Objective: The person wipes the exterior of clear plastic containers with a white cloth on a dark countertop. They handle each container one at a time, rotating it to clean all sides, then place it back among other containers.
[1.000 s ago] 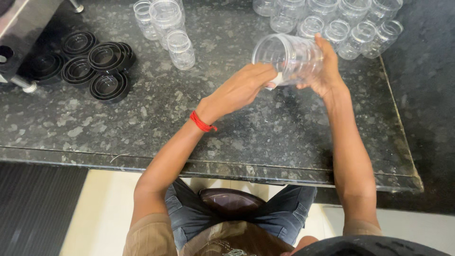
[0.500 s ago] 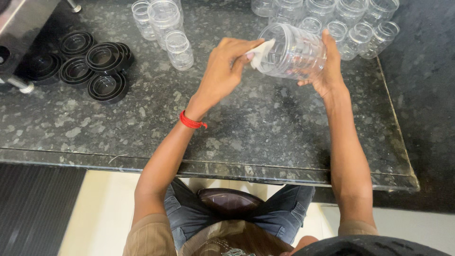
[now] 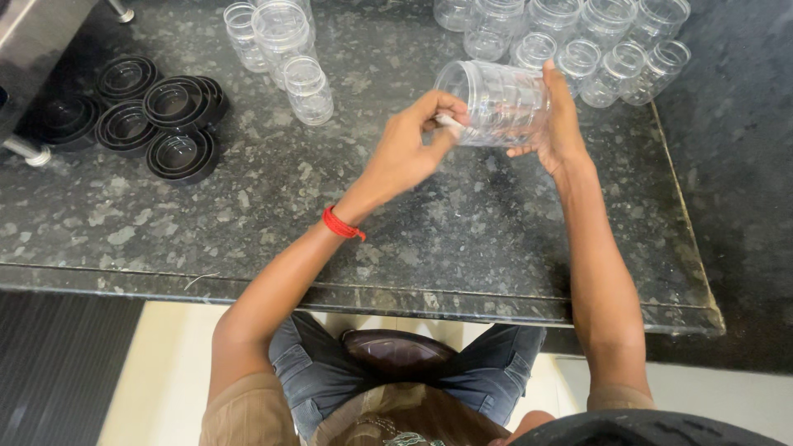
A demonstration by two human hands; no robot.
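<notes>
My right hand (image 3: pixel 552 124) grips a clear ribbed plastic jar (image 3: pixel 496 101), held on its side above the dark granite counter (image 3: pixel 396 206), mouth facing left. My left hand (image 3: pixel 409 149) pinches a small white piece of paper or cloth (image 3: pixel 450 122) against the jar's lower rim near the mouth. A red thread band (image 3: pixel 343 225) circles my left wrist.
Several black lids (image 3: pixel 165 116) lie in a cluster at the far left. Clear jars (image 3: pixel 285 45) stand at the back left, and several more jars (image 3: pixel 586 41) are grouped at the back right. A metal appliance (image 3: pixel 33 41) sits at the top left corner. The counter's front edge (image 3: pixel 372 293) runs above my lap.
My left hand brought the white piece from under the jar up to its mouth, then down to the lower rim. The jar shifted slightly and tilted in my right hand.
</notes>
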